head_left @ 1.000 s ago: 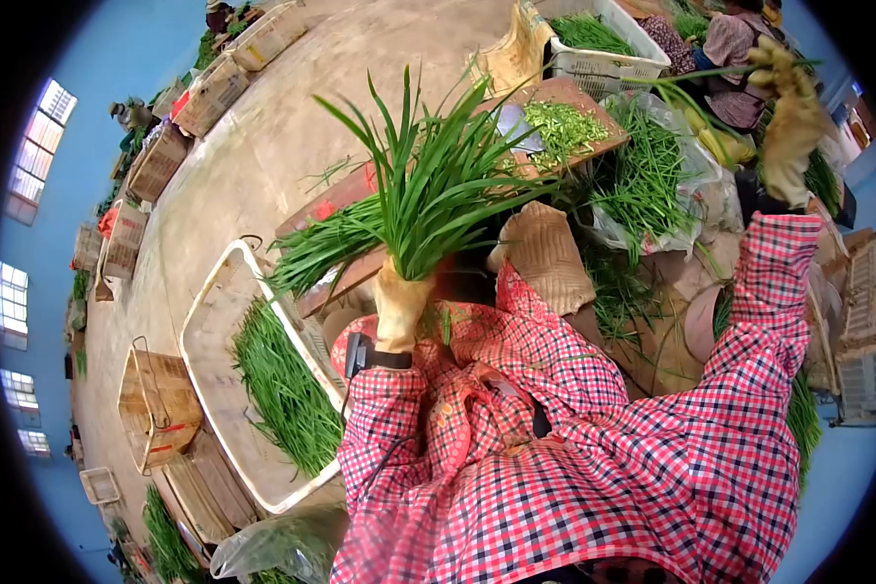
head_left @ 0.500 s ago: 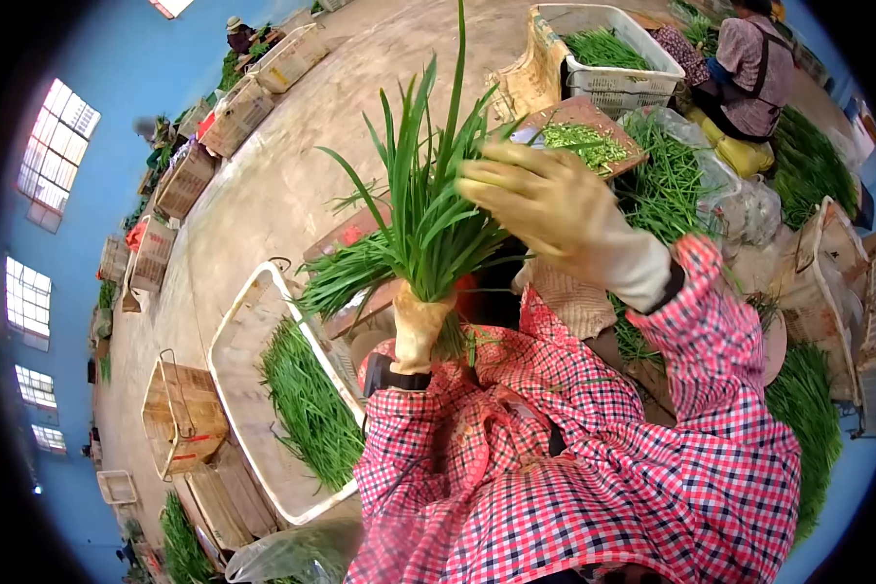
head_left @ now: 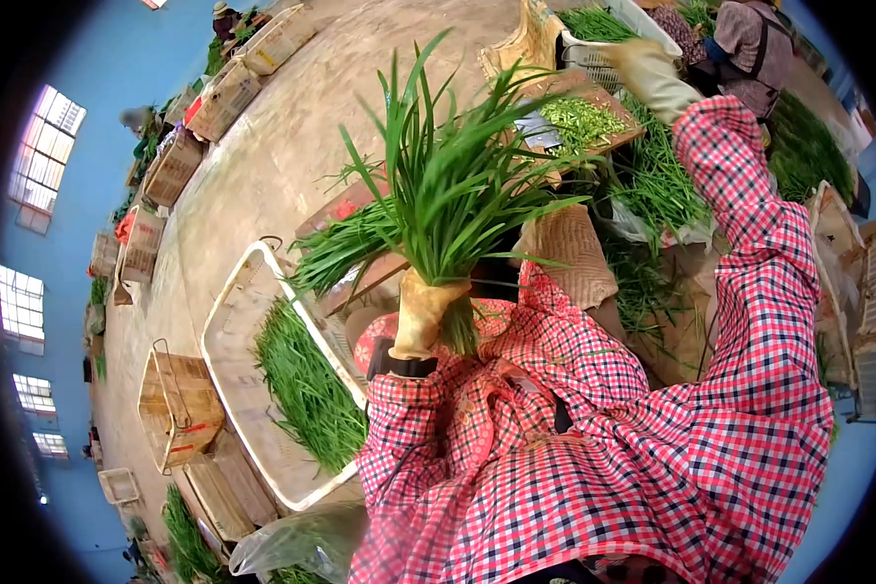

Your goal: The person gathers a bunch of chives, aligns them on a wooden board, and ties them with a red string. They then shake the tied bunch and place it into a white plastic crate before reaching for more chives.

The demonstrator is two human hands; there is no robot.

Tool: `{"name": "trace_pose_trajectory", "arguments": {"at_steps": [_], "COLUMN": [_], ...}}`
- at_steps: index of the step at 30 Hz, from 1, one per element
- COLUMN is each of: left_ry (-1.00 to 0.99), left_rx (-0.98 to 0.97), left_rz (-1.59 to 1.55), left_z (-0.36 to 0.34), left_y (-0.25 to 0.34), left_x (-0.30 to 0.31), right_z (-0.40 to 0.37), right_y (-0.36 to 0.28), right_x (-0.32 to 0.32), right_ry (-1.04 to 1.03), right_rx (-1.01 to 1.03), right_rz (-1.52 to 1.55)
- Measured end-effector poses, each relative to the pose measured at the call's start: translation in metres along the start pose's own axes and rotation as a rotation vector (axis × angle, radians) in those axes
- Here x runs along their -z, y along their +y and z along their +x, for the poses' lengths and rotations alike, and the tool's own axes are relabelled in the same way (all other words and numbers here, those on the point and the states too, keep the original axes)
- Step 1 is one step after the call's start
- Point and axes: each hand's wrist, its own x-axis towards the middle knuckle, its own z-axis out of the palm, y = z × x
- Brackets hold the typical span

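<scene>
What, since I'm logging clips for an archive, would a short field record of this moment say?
Left: gloved left hand grips the base of an upright bunch of green leaves
Right: gloved right hand stretched out beyond the wooden board; grip unclear
Beside lap: white tray holding greens
Far side: a person near a white crate

A big white tray (head_left: 232,326) sits on the floor with long green leaves (head_left: 307,389) in it. A brown basket (head_left: 175,404) stands just beside it. Another person (head_left: 745,39) sits far back.
</scene>
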Motion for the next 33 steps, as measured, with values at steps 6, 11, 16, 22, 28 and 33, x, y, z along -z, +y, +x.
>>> {"name": "trace_pose_trajectory", "arguments": {"at_steps": [6,11,16,22,28,33], "left_ry": [0.011,-0.005,0.031,0.033,-0.011,-0.111], "left_rx": [-0.138,0.067,0.008,0.144,0.141,0.184], "left_rz": [-0.018,-0.570,-0.389,-0.109,0.176,-0.050], "left_z": [-0.001,0.001,0.007,0.004,-0.014,-0.036], "left_y": [0.016,0.028,0.032,0.054,0.040,0.046], "left_x": [0.009,0.008,0.008,0.007,-0.010,-0.013], "right_z": [-0.089,-0.174,-0.173,-0.158,-0.165,-0.171], "right_y": [-0.001,-0.078,-0.144,-0.185,-0.210,-0.207], "right_x": [0.006,-0.001,0.038,-0.009,0.011,-0.008], "right_ry": [-0.704,-0.869,-0.671,-0.680,-0.078,-0.222], "right_rx": [-0.064,0.259,0.276,0.323,0.256,0.317], "right_rz": [0.008,0.637,0.625,1.373,1.616,1.726]}}
